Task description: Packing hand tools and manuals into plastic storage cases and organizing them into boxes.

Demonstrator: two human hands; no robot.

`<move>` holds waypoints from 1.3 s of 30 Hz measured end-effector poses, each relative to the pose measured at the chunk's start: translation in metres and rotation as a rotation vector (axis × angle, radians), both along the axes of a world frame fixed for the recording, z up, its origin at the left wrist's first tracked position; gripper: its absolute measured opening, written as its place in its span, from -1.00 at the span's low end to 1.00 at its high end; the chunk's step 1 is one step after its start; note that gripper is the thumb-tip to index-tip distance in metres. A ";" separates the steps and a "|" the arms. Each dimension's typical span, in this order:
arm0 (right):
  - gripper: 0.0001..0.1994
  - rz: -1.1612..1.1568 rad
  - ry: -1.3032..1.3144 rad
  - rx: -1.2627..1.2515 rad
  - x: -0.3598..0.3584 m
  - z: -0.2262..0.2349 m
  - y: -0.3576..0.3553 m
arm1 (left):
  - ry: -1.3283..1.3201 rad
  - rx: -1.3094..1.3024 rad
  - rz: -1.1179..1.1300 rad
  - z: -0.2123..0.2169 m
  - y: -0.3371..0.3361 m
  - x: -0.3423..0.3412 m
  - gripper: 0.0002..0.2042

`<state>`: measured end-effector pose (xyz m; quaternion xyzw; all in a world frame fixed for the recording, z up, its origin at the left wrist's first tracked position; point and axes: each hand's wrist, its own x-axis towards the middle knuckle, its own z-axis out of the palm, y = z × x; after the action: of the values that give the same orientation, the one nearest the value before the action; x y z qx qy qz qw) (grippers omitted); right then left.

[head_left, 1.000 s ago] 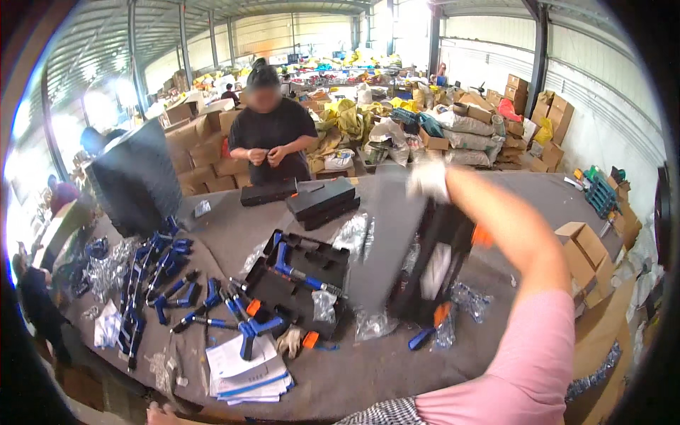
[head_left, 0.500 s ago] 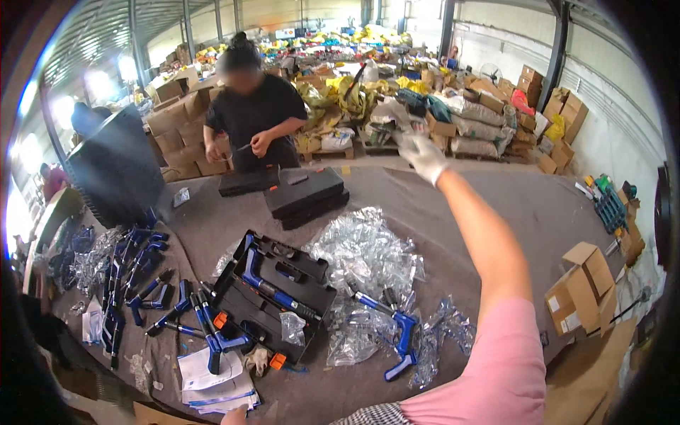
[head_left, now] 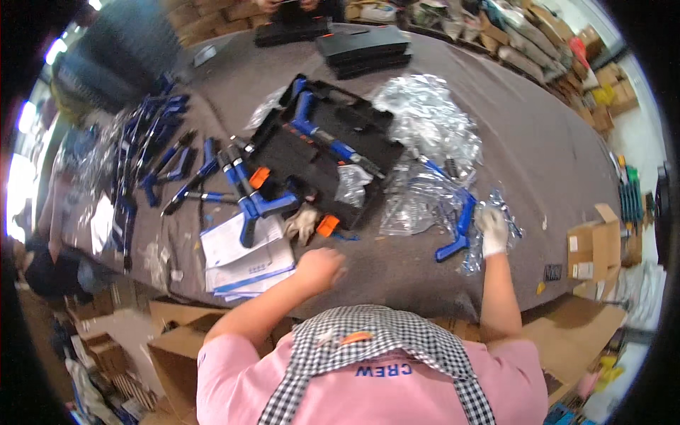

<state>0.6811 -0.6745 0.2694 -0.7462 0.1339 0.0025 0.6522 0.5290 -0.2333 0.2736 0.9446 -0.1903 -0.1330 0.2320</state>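
My right hand (head_left: pixel 492 228), in a white glove, rests on a crumpled clear plastic bag (head_left: pixel 511 221). It is just right of a blue handle on a pistol-shaped tool (head_left: pixel 462 225). Its fingers merge with the plastic, so their grip is unclear. My bare left hand (head_left: pixel 321 270) hovers by the table's near edge, fingers curled, nothing visible in it. Beside it are printed sheets (head_left: pixel 244 258) and a crumpled glove (head_left: pixel 303 223). Ahead, an opened black case (head_left: pixel 276 159) holds another blue pistol-shaped tool (head_left: pixel 340 147) and a small clear bag (head_left: pixel 352 185).
Several blue tools (head_left: pixel 152 134) lie in a pile at the left. Clear plastic bags (head_left: pixel 432 113) heap right of the case. Closed black cases (head_left: pixel 365 49) are stacked at the far side, near another person's hands (head_left: pixel 287 4). An open cardboard box (head_left: pixel 591 244) stands at the right.
My view has tilted down. My right arm has come back from reaching far out over the table to the bag beside the tool. My left hand has come into view further over the table.
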 end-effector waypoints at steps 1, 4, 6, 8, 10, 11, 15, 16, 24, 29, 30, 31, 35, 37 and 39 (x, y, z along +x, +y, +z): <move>-0.76 -0.047 -0.006 0.010 -0.025 -0.009 0.007 | -0.015 -0.027 -0.050 -0.010 -0.002 0.007 -0.75; -0.82 -0.138 0.107 -0.112 -0.084 -0.011 0.055 | -0.110 -0.211 0.272 -0.003 0.004 0.040 -0.73; -0.84 -0.089 -0.035 -0.131 -0.113 -0.037 0.056 | -0.111 -0.408 0.538 0.011 0.004 0.071 -0.68; -0.82 -0.005 -0.042 -0.345 -0.118 0.000 0.103 | -0.052 -0.600 0.751 -0.009 0.023 0.088 -0.70; -0.77 0.082 -0.022 -0.472 -0.102 0.005 0.101 | 0.196 -0.879 1.025 -0.036 0.020 0.097 -0.66; -0.76 0.120 -0.017 -0.489 -0.086 0.008 0.107 | 0.083 -0.776 1.046 -0.046 0.015 0.090 -0.68; -0.66 0.377 -0.291 -0.751 0.019 0.043 0.176 | 0.413 -1.045 1.252 -0.115 0.028 0.056 -0.69; -0.64 0.386 -0.256 -0.808 0.053 0.041 0.197 | 0.376 -1.133 1.325 -0.120 0.031 0.061 -0.70; -0.46 0.713 -0.121 -1.109 0.189 0.011 0.355 | 0.089 -0.376 0.846 -0.004 -0.001 0.089 -0.38; -0.46 0.847 0.025 -1.144 0.183 0.009 0.353 | -0.158 -0.026 0.812 -0.062 -0.033 0.115 -0.29; -0.47 0.857 0.039 -1.119 0.179 0.011 0.340 | -0.162 0.053 0.751 -0.057 -0.035 0.114 -0.37; -0.50 0.810 -0.023 -1.031 0.163 0.019 0.335 | -0.177 -0.001 0.724 -0.066 -0.031 0.107 -0.42; -0.70 0.452 -0.029 -0.469 0.085 -0.017 0.257 | -0.142 -0.171 0.477 -0.090 -0.018 0.068 -0.59; -0.82 0.223 0.247 0.057 0.004 0.002 0.228 | -0.204 -0.106 0.308 -0.086 -0.005 0.040 -0.58; -0.86 -0.186 0.231 0.489 -0.076 -0.018 0.209 | -0.189 -0.064 0.158 -0.080 0.001 0.020 -0.55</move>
<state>0.6054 -0.4654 0.2510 -0.5460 0.2707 0.0596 0.7906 0.5494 -0.2327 0.1937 0.9571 -0.1405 -0.0185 0.2528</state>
